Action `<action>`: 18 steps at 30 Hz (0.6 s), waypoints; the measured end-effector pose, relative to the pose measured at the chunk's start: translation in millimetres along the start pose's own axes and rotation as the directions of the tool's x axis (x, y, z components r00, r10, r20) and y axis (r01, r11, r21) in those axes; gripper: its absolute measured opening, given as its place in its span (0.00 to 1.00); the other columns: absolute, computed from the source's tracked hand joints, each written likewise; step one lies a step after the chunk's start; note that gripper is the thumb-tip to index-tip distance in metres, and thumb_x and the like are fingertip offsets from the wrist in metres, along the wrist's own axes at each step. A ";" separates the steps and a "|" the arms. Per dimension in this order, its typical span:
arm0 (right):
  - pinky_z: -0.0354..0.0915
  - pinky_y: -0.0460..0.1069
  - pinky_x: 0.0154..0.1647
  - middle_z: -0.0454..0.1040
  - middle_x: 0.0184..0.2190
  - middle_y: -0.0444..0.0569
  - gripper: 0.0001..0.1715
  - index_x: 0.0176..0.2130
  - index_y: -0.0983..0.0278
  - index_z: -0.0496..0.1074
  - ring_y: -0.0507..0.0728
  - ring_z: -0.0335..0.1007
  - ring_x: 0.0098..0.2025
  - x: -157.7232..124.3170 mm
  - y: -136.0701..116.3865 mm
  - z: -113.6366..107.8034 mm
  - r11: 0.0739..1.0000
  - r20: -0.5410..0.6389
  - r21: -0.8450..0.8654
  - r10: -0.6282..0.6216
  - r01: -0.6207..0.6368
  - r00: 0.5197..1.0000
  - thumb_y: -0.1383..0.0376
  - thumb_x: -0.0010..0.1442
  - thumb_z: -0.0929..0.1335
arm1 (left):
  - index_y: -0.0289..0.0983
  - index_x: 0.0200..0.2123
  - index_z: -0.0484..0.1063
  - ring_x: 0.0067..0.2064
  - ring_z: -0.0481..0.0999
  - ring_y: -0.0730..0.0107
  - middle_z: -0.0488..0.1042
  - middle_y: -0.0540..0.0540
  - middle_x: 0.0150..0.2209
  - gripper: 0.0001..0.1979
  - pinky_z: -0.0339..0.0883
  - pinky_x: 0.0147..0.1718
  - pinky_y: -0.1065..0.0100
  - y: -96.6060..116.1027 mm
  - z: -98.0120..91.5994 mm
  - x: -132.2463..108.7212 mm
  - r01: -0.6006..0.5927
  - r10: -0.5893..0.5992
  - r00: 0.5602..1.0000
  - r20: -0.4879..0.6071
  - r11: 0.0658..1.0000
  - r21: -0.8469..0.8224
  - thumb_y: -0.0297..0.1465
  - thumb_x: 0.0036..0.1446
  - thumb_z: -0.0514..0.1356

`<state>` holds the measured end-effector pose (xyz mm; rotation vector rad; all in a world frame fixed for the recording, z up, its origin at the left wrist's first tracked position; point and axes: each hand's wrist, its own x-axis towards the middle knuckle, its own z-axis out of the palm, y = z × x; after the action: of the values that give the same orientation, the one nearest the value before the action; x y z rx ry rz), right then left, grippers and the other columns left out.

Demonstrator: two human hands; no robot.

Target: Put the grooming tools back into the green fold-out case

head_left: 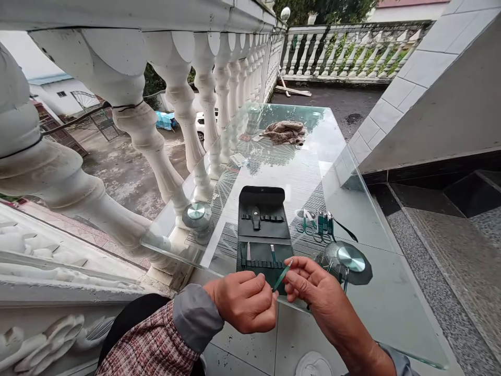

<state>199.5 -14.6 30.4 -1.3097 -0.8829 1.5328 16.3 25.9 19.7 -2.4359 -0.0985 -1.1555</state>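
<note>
Sleeve (148, 342): plaid with a grey cuff, nearest the camera at lower left, bringing the left arm in across the table's near edge.
Left hand (248, 303): fingers curled and pinched on the lower end of the green tool, probably to steady it.
Right hand (315, 290): thumb and forefinger closed at the upper tip, likely a light grip that leaves the middle in sight.
Green tool (282, 275): slanted in the air between both hands, above the near part of the case; its exact kind is too small to tell.
Case (245, 228): black, spread flat on the glass table (385, 303), its long side pointing away from the person, which seems to keep the loops (260, 264) within reach; two slim tools (273, 253) sit in the lower half.
Scissors (305, 225) and clippers (323, 223): grouped just right of the case, perhaps so each can be picked out singly.
Near edge: close under the hands, so a dropped piece could fall to the floor.
Far glass: open room reaches from the case toward the crumpled cloth (284, 133).
Sides: railing (174, 99) along the left, steps (450, 245) beyond the right edge.
</note>
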 end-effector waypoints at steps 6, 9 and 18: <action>0.63 0.46 0.27 0.67 0.25 0.43 0.21 0.39 0.65 0.68 0.50 0.63 0.26 7.1 -3.7 -6.2 0.996 -0.068 -0.020 -0.088 0.087 0.994 0.55 0.49 0.71 | 0.32 0.32 0.72 0.31 0.75 0.70 0.74 0.47 0.27 0.06 0.68 0.24 0.71 3.2 3.6 2.7 -0.015 0.019 0.996 0.087 0.999 -0.051 0.28 0.54 0.57; 0.63 0.47 0.28 0.66 0.27 0.43 0.20 0.40 0.64 0.68 0.50 0.63 0.27 18.5 -8.8 -11.2 0.975 -0.181 -0.099 -0.217 0.201 0.959 0.56 0.49 0.71 | 0.33 0.35 0.73 0.32 0.75 0.70 0.75 0.46 0.29 0.08 0.68 0.24 0.72 7.0 6.6 2.3 -0.046 0.054 0.992 0.116 0.996 -0.072 0.30 0.56 0.56; 0.63 0.47 0.27 0.65 0.26 0.42 0.21 0.43 0.63 0.66 0.50 0.61 0.26 49.7 -12.6 -9.5 0.899 -0.227 -0.318 -0.381 0.302 0.896 0.56 0.51 0.67 | 0.31 0.35 0.72 0.40 0.76 0.65 0.76 0.39 0.38 0.09 0.72 0.33 0.69 12.1 9.3 -3.1 -0.070 0.086 0.966 0.246 0.995 -0.073 0.29 0.58 0.54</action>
<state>209.8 36.0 23.7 -1.4346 -1.1000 0.9392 24.0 19.2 8.0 -2.6065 -0.0413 -0.8270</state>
